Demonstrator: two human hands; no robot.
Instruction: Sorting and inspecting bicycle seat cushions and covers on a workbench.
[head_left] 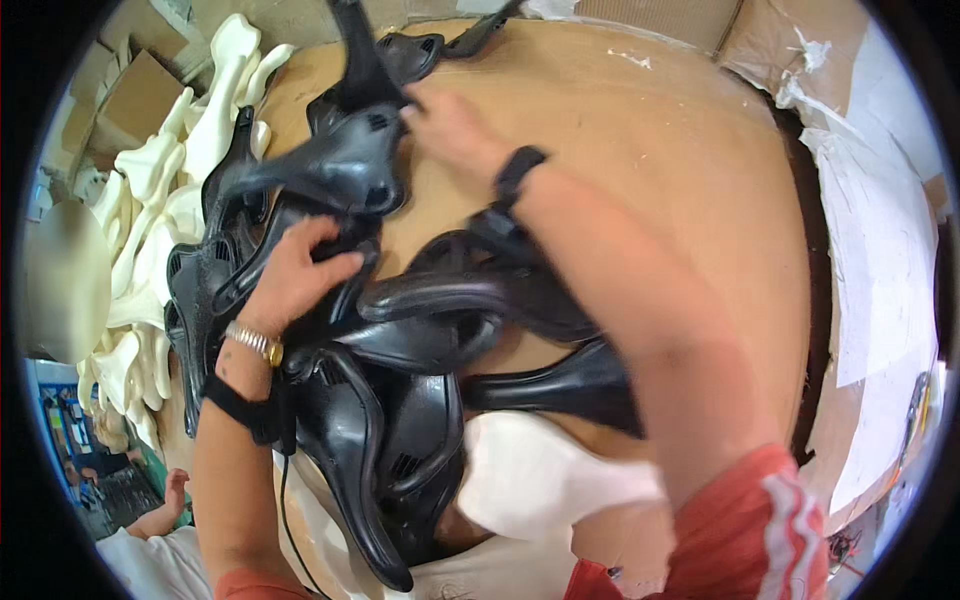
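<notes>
My right hand (455, 130) reaches to the far side of the pile, with its fingers closed at the edge of a black plastic bicycle saddle shell (345, 160), which is slightly blurred. Another black saddle shell (362, 65) stands up just beyond those fingers; which of the two they grip is partly hidden. Lower and to the left, my left hand (295, 275) hovers over or rests on the heap, thumb and fingers apart. Under and around it lie several more black shells, among them a glossy one (345, 430) near me. A white saddle shell (525, 475) lies close to my body.
Many white saddle shells (150, 250) are piled at the left. Brown cardboard (640, 180) covers the table. White sheets (870, 260) hang past its right edge. Another person's hand (165, 505) shows at lower left. A thin black cord (285, 510) runs down from my left wrist strap.
</notes>
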